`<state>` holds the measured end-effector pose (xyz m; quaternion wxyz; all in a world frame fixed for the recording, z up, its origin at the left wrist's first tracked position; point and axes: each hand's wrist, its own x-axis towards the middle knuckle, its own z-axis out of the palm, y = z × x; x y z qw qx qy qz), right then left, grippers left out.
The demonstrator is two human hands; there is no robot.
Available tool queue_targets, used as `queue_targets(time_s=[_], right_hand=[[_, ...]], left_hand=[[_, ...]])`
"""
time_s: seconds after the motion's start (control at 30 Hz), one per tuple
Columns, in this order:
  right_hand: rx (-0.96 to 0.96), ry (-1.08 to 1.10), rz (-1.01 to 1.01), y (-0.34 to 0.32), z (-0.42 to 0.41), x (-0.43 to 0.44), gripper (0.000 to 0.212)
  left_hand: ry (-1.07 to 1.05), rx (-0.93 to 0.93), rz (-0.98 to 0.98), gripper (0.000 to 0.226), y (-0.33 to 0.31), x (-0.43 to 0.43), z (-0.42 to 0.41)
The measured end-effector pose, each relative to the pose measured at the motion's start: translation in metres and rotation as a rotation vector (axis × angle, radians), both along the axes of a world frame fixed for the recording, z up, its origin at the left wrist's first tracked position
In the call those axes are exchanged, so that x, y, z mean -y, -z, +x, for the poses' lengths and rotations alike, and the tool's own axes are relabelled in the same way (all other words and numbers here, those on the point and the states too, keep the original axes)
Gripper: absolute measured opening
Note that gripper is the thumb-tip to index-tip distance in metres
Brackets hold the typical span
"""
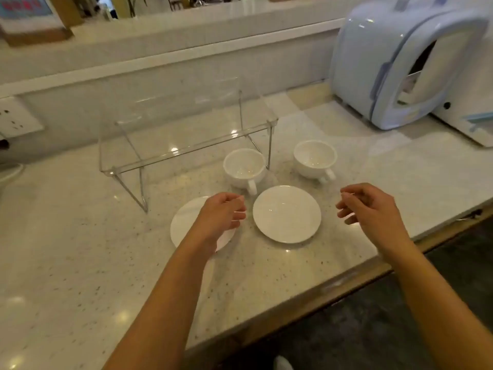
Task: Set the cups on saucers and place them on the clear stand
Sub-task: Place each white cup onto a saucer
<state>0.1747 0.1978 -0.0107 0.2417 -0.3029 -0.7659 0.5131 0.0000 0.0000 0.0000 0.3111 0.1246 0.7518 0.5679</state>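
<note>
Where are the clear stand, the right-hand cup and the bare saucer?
clear stand (186,152): head view, front edge of its top shelf.
right-hand cup (314,157): head view, inside of bowl.
bare saucer (286,213): head view, its centre.

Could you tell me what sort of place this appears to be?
Probably a kitchen or café counter: a speckled stone countertop, a pale blue appliance at the back, and a wall socket beside it.
</note>
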Motion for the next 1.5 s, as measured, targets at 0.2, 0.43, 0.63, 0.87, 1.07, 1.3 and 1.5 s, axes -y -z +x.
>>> queue_targets(time_s=[0.2,0.43,0.63,0.87,1.07,1.3,1.5], right_hand=[[0.109,0.126,-0.148,0.018,-0.021,-0.030,0.011],[0.095,0.084,-0.250,0.024,-0.033,-0.044,0.015],[0.064,0.008,-0.413,0.018,-0.043,-0.048,0.021],[0.063,0.035,-0.441,0.020,-0.055,-0.048,0.027],[-0.018,0.117,-0.400,0.017,-0.053,-0.037,0.025],[-0.102,0.030,-0.376,0.003,-0.024,-0.012,0.025],[-0.064,-0.057,-0.430,0.007,-0.003,0.020,0.025]], left_hand=[[-0.121,0.191,0.057,0.008,0.003,-0.027,-0.008],[-0.095,0.338,0.085,0.006,0.009,-0.036,-0.015],[-0.161,0.404,0.147,0.011,0.013,-0.043,-0.017],[-0.321,0.203,0.132,0.019,0.017,-0.049,-0.017],[-0.368,0.087,0.158,0.024,0.010,-0.036,-0.012],[-0.371,0.006,0.199,0.030,0.002,0.009,0.006],[-0.401,-0.001,0.235,0.031,-0.001,0.044,0.024]])
